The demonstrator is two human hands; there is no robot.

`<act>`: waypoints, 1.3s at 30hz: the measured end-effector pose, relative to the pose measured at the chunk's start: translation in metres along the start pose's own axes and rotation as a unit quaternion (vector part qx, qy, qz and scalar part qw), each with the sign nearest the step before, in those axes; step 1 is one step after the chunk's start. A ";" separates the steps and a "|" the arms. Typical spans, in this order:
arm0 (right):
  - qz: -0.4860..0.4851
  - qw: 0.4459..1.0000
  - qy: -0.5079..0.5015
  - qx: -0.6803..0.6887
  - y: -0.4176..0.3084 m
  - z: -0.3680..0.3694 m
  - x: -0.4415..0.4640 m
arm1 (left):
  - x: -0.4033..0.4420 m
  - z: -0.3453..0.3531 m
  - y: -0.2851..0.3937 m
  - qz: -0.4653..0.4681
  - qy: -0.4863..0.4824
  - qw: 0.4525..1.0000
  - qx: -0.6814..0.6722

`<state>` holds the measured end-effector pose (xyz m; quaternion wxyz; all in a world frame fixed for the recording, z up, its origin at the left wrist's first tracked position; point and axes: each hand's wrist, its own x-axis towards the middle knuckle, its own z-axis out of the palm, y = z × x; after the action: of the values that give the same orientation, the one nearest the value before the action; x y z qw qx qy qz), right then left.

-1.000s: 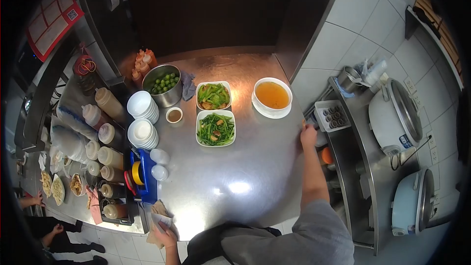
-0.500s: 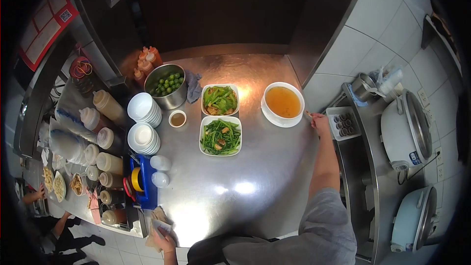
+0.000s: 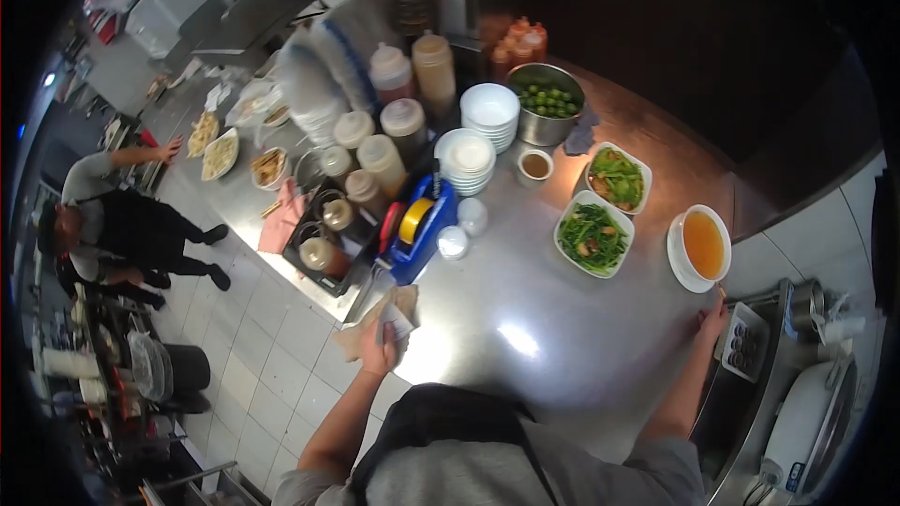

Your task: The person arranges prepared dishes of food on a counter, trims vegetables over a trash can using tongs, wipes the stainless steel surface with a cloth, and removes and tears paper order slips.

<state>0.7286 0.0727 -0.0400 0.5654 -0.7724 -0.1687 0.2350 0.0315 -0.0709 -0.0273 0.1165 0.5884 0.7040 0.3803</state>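
PLACE: restaurant-style kitchen | right of centre: dished-up greens (image 3: 592, 236) and soup (image 3: 703, 245) are sitting on a steel tabletop (image 3: 581, 328) | upper centre: squeeze bottles (image 3: 382, 164) and stacked bowls (image 3: 489, 111) are crowding together | left: an aproned person (image 3: 131, 225) is standing on floor tiles (image 3: 248, 370) | lower right: a cooker (image 3: 799, 422) is showing

The counter (image 3: 572, 347) permits passage along its front. The tape dispenser (image 3: 435, 230) obstructs leftward, the nearer greens bowl (image 3: 600, 273) and soup bowl (image 3: 683, 248) beyond

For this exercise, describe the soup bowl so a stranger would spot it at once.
Find the steel counter. Near its right edge, just beyond the person's right hand, sits a round white soup bowl. Its orange liquid sets it apart from the two squarish dishes of greens on its left.
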 end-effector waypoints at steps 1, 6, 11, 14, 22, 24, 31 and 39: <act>-0.012 0.999 0.005 -0.032 0.033 0.000 0.003 | -0.005 0.001 -0.010 -0.047 -0.030 0.998 -0.028; -0.202 0.950 -0.234 -0.046 0.035 0.127 -0.279 | -0.015 0.004 -0.028 -0.167 0.003 0.976 -0.140; -0.427 0.747 -0.508 -0.053 -0.002 0.233 -0.462 | -0.007 -0.031 0.005 -0.147 0.067 0.958 -0.239; -0.571 0.680 -0.435 -0.151 -0.010 0.261 -0.522 | -0.031 -0.052 -0.008 -0.224 0.017 0.942 -0.250; -0.095 0.621 -0.778 0.017 -0.021 0.251 -0.466 | -0.102 -0.082 -0.061 -0.255 0.102 0.922 -0.272; -0.066 0.687 -0.723 -0.003 -0.052 0.240 -0.422 | -0.101 -0.090 -0.046 -0.259 0.103 0.918 -0.282; -0.347 0.766 -0.392 -0.373 -0.027 0.276 -0.397 | -0.096 -0.085 -0.049 -0.244 0.011 0.928 -0.281; -0.507 0.723 -0.310 -0.351 -0.013 0.268 -0.431 | -0.086 -0.093 -0.027 -0.226 -0.007 0.930 -0.291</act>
<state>0.2216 0.0623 -0.0203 0.2046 -0.5987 -0.7718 0.0638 -0.0214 -0.1869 -0.0063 0.3700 0.3567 0.6759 0.5283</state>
